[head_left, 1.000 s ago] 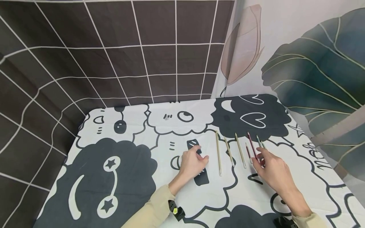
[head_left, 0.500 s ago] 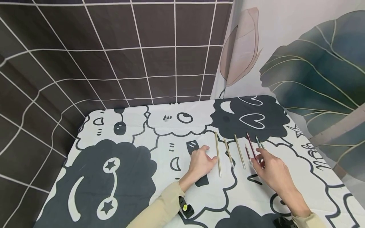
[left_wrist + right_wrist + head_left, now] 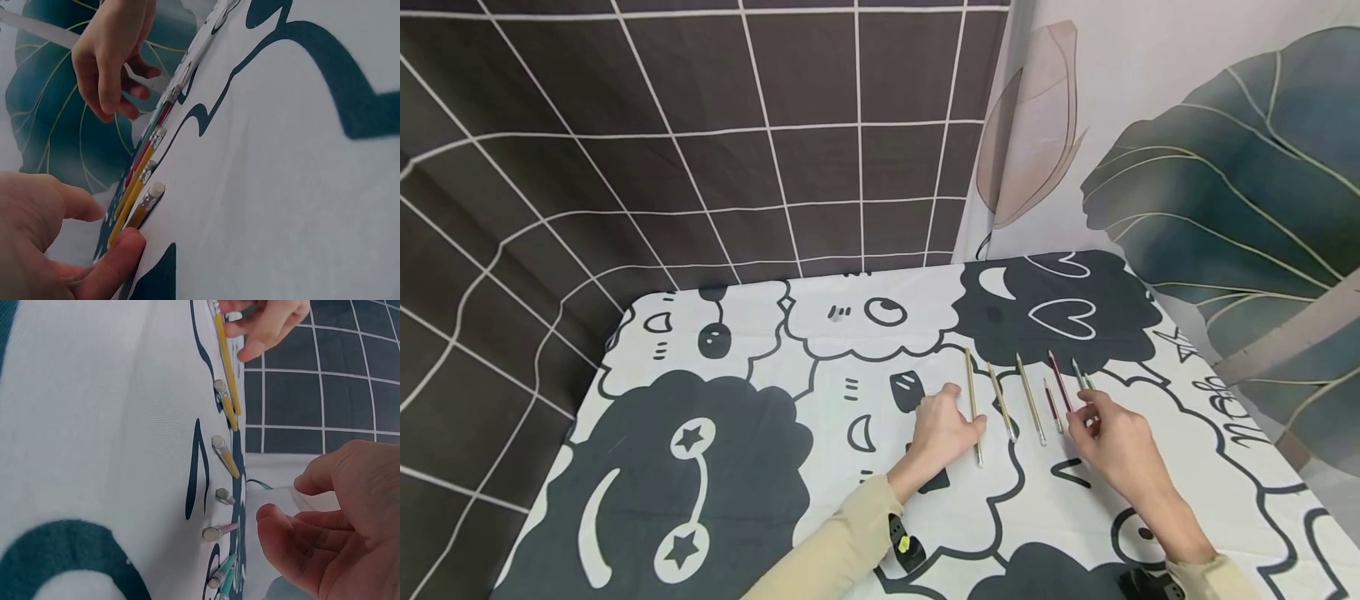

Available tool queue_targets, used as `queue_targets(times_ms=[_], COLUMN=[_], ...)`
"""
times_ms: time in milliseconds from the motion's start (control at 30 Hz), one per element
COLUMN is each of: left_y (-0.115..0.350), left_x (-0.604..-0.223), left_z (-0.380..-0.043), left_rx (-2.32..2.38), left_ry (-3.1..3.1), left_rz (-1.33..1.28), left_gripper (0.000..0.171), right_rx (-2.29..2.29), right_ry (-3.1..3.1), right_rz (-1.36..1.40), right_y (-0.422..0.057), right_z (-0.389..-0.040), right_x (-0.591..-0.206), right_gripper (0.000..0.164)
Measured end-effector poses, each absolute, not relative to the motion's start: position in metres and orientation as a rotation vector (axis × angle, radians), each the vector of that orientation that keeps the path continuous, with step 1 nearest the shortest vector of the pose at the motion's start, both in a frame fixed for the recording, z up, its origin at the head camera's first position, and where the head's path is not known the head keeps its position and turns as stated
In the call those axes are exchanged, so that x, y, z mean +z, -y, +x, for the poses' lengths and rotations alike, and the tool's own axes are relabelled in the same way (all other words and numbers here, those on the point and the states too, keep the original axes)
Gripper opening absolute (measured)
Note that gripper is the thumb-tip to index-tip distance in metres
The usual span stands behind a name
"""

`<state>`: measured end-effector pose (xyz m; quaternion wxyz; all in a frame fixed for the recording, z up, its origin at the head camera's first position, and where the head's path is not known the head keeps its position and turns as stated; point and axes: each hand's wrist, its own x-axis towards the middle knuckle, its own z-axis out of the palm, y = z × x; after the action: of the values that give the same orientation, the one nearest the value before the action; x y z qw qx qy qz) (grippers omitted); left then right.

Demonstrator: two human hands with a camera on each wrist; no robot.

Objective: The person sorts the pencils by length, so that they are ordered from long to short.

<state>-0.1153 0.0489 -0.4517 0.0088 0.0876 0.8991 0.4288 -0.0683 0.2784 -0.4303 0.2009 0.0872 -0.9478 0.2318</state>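
Note:
My left hand [image 3: 943, 429] has its thumb right at the leftmost yellow pencil [image 3: 972, 396], its index finger extended apart from the thumb. In the left wrist view that thumb [image 3: 119, 256] lies beside the eraser end of a yellow pencil [image 3: 147, 205]. Two more yellow pencils [image 3: 1031, 402] lie to the right in the row. Beyond them are a short red pencil [image 3: 1053, 407], a longer dark red pencil [image 3: 1060, 379] and green pencils [image 3: 1078, 375], partly hidden by my right hand [image 3: 1112, 433]. In the right wrist view its loosely bent fingers [image 3: 272, 528] hold nothing.
A tablecloth [image 3: 940, 529] with black-and-white cartoon clouds covers the table. Behind it hangs a dark curtain [image 3: 812, 75] with a white grid. A light cloth with large teal leaves [image 3: 1247, 167] hangs at the right.
My left hand has moved right across the cloth, from the dark printed patch to the leftmost yellow pencil. My right hand has stayed nearly still by the green pencils.

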Motion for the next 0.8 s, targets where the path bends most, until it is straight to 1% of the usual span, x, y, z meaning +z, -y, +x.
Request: queue_targets(times_ms=[600, 667, 800], left_y=[-0.062, -0.063, -0.064], left_x=[-0.457, -0.457, -0.457], left_z=[-0.119, -0.119, -0.12], left_rx=[1.204, 1.173, 1.124], left_ry=[-2.935, -2.952, -2.965], left_rz=[0.295, 0.317, 0.347], left_gripper=[0.052, 0.047, 0.032], right_rx=[0.661, 0.662, 0.666], right_ry=[2.687, 2.69, 2.688], right_rz=[0.173, 0.164, 0.143], right_y=[-0.28, -0.28, -0.28], right_z=[-0.069, -0.07, -0.071], right_x=[-0.43, -0.431, -0.432], right_gripper=[0.033, 0.032, 0.03])
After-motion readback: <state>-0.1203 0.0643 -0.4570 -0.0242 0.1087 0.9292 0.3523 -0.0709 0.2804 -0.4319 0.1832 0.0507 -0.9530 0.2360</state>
